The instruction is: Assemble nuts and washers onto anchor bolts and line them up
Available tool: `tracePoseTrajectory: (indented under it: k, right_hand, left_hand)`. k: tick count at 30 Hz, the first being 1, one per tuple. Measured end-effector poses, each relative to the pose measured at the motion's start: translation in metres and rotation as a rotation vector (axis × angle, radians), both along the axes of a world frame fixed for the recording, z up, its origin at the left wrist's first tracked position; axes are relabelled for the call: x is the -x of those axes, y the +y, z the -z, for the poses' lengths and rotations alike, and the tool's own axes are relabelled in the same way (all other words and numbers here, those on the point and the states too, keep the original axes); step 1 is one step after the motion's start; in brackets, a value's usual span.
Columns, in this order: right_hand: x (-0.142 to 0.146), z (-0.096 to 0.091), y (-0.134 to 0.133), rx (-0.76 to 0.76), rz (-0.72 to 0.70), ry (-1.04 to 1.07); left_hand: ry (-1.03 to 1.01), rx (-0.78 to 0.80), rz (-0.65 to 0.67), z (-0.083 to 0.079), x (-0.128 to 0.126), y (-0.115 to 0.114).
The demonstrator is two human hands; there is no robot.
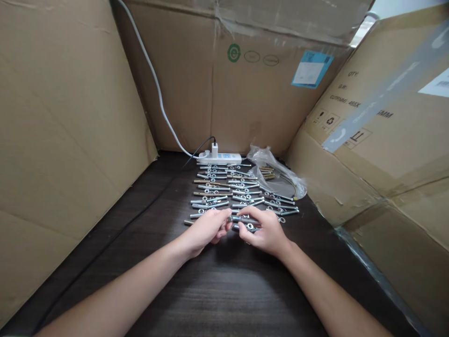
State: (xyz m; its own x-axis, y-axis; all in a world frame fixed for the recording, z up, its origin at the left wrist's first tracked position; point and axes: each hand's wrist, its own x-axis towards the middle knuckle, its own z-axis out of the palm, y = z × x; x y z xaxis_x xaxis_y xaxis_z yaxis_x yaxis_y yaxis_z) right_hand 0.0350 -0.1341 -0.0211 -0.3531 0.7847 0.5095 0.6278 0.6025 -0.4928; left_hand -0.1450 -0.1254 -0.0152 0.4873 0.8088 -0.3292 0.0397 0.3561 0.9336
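There are two hands [207,228], one power strip [234,158], one charger [214,150], one white cable [155,75], one bag [261,157] and three cardboard walls [63,103]. Bolts [210,194] number well over a dozen, as do washers [283,220], both too crowded for an exact count.

Bare left forearm [133,285] and right forearm [326,285] angle inward behind hands. Left hand [208,227], fingers [221,232] curled; just beside it, right hand [264,229] bends thumb [246,233] and index finger [251,213] in pinch. Narrow gap separates hands.
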Motion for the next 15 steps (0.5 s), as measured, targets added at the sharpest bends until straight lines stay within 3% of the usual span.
tracePoseTrajectory:
  k: [7, 15]
  right_hand:
    - [-0.0009, -0.0003, 0.0015, 0.024, -0.064, 0.036]
    - [0.0008, 0.0023, 0.0029, 0.074, -0.12, 0.006]
  left_hand:
    - [-0.292, 0.341, 0.11, -0.0024, -0.0003, -0.0013]
    - [-0.301, 0.371, 0.089, 0.0035, -0.0015, -0.0005]
